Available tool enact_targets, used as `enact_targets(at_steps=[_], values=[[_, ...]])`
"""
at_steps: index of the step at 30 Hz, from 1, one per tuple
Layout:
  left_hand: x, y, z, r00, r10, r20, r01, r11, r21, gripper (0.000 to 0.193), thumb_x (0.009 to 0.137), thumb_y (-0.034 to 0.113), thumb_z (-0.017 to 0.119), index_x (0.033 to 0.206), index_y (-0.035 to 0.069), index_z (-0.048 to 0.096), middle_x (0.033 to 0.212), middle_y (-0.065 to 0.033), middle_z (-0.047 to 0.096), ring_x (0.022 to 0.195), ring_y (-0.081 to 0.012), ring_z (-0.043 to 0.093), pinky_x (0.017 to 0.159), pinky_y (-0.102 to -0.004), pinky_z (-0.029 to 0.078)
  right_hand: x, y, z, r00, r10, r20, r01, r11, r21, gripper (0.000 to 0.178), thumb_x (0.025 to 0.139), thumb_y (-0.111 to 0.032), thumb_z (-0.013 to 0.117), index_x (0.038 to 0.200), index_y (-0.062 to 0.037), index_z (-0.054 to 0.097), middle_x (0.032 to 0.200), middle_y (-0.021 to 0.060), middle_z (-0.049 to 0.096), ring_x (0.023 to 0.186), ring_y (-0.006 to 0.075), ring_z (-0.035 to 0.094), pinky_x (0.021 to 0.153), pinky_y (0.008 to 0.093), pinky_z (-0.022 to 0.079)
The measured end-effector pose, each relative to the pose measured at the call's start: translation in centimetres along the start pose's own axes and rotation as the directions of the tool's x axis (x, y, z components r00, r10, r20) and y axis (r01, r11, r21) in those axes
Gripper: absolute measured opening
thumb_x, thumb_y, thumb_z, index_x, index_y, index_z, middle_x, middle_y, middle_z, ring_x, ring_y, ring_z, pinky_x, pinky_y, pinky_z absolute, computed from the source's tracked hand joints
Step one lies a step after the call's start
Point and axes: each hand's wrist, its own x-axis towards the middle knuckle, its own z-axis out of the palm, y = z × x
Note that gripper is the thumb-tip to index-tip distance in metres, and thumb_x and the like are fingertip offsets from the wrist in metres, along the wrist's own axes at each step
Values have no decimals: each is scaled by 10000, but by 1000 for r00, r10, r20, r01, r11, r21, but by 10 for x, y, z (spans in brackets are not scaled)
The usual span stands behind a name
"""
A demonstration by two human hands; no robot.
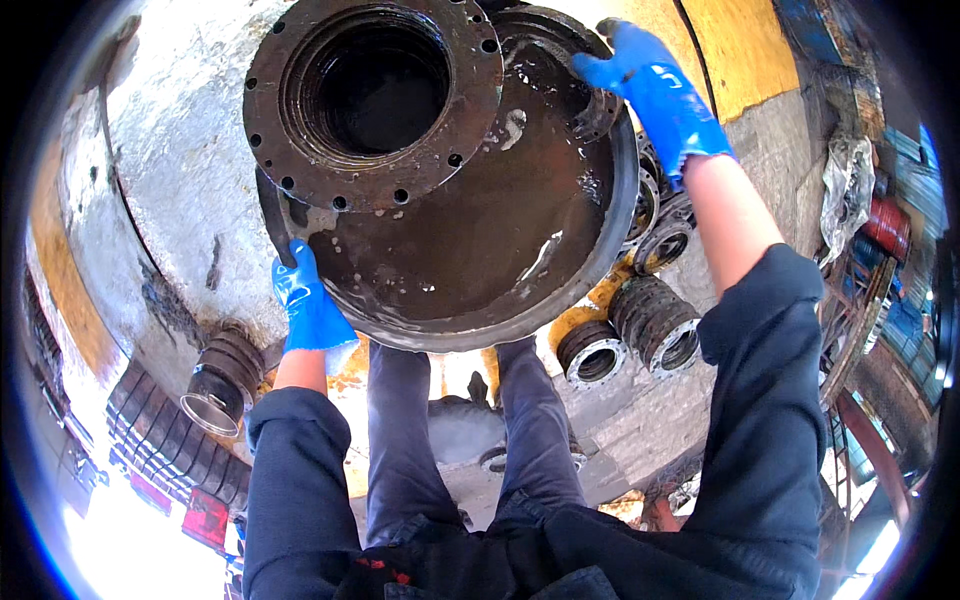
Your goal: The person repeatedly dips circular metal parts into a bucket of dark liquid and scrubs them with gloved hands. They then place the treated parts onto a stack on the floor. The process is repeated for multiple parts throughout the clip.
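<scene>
Between left hand (312, 308) gripping its rim and right hand (660, 95), grasp unclear, lies the basin (455, 335).

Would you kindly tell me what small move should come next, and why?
Perhaps bring the right hand onto the far ring: it is open close by that ring's edge, while the left hand is at the basin's rim.
</scene>
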Motion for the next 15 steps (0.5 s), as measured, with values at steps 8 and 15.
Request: enact_targets(at_steps=[8, 15], values=[[-14, 21, 6, 997, -70, 45, 65, 993, 95, 540, 924, 485, 591, 1098, -18, 682, 947, -254, 712, 887, -429, 687, 784, -498, 521, 8, -43, -6, 999, 49, -7, -49, 950, -308, 386, 830, -345, 722, 1088, -57, 703, 1096, 195, 708, 1057, 354, 677, 862, 451, 552], [-17, 25, -4, 994, -102, 50, 88, 971, 221, 542, 922, 524, 573, 1095, 25, 695, 949, -235, 723, 902, -419, 696, 801, -491, 534, 10, -72, -12, 993, -36, 117, 70, 950, -304, 343, 785, -318, 756, 1037, -90, 706, 1015, 166, 717, 994, 369, 687, 817, 475, 543]])
